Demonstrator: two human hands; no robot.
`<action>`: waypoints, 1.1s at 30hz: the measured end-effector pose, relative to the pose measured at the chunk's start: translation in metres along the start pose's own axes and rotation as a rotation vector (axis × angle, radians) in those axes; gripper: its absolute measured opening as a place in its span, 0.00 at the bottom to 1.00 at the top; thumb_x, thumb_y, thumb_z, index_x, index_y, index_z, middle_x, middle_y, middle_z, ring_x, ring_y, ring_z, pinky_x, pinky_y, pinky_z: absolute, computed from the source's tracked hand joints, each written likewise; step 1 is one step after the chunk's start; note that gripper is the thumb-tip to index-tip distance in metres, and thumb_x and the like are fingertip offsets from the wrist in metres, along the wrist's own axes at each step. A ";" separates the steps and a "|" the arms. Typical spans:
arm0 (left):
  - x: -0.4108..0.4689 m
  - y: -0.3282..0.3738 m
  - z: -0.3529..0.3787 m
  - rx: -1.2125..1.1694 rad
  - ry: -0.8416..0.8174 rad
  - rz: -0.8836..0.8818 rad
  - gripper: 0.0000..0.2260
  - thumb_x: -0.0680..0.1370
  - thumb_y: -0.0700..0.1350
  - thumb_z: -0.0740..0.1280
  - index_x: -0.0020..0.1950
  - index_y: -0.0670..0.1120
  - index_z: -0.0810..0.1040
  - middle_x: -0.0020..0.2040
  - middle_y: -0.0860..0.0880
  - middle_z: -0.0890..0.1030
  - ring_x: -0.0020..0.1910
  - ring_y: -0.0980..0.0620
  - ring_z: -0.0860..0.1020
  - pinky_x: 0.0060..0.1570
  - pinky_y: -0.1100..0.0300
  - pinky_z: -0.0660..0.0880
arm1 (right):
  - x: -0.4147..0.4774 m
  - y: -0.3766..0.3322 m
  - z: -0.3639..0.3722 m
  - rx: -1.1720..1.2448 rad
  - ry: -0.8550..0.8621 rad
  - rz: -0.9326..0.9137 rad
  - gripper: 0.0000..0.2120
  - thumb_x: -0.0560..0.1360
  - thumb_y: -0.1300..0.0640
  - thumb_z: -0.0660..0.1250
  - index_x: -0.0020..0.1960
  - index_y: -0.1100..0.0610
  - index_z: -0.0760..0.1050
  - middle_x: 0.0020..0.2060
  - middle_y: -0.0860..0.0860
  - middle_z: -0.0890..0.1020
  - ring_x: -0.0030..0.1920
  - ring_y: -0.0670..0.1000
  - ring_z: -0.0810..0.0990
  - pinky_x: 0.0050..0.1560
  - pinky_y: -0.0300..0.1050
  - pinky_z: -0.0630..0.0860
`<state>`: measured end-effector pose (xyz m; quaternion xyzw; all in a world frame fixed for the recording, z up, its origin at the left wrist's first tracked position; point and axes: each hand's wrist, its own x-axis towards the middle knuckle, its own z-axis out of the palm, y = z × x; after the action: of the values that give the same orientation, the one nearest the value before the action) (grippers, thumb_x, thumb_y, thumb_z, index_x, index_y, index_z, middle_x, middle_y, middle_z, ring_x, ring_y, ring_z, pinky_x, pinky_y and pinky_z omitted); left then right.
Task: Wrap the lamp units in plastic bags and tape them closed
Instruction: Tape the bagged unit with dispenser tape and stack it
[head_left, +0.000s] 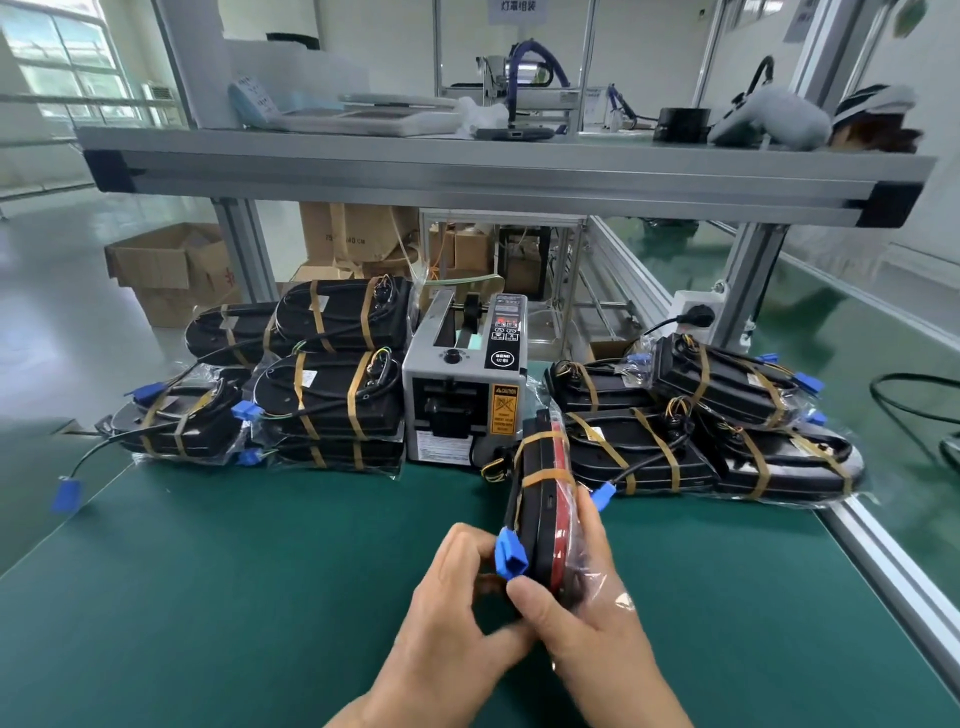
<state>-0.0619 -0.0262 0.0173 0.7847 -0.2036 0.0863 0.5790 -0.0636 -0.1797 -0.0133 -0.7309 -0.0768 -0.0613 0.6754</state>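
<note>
The far side of the lamp unit (543, 499) is hidden, because it stands on its edge above the green counter (260, 571), just in front of the tape machine (462, 384). Both hands are close together at its near end. The right hand (587, 603) grips the lamp unit, and its fingers are hard to see behind the clear plastic bag (602, 582). The left hand (452, 582) pinches the blue plug (511, 553) with curled fingers. Both arms are cut off at the bottom edge.

A yellow label (505, 410) on the tape machine says "CAUTION"; the small words under it are too tiny to read. A sign (517, 8) at the top is cut off. One cardboard box (358, 234) shows "40 CM".

Wrapped lamps lie in a left pile (332, 395) and a right pile (701, 431), one on each side of the machine. A grey metal shelf (467, 166) runs above. The floor is shiny, with windows far left.
</note>
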 end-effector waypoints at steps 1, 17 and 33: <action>0.000 0.000 -0.001 -0.002 -0.017 0.001 0.13 0.68 0.50 0.73 0.47 0.59 0.73 0.49 0.57 0.75 0.47 0.50 0.81 0.46 0.69 0.74 | 0.001 -0.002 -0.001 0.006 -0.011 0.009 0.47 0.63 0.33 0.78 0.76 0.30 0.57 0.70 0.35 0.74 0.70 0.43 0.74 0.67 0.55 0.73; -0.007 0.005 -0.016 -0.058 -0.176 -0.084 0.13 0.72 0.37 0.66 0.49 0.52 0.82 0.48 0.51 0.84 0.51 0.49 0.83 0.54 0.54 0.79 | -0.008 -0.027 0.002 0.153 0.050 0.059 0.44 0.69 0.65 0.73 0.78 0.44 0.58 0.55 0.36 0.84 0.59 0.44 0.81 0.67 0.48 0.76; 0.147 -0.019 -0.037 -0.581 0.431 -0.884 0.10 0.79 0.47 0.69 0.39 0.46 0.78 0.25 0.54 0.76 0.22 0.61 0.72 0.22 0.70 0.67 | -0.010 -0.018 0.022 0.243 0.229 0.006 0.38 0.68 0.51 0.73 0.75 0.35 0.63 0.59 0.28 0.79 0.60 0.33 0.77 0.62 0.38 0.68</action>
<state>0.0821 -0.0194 0.0670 0.5685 0.2514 -0.0659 0.7806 -0.0776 -0.1570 0.0001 -0.6323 -0.0040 -0.1328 0.7632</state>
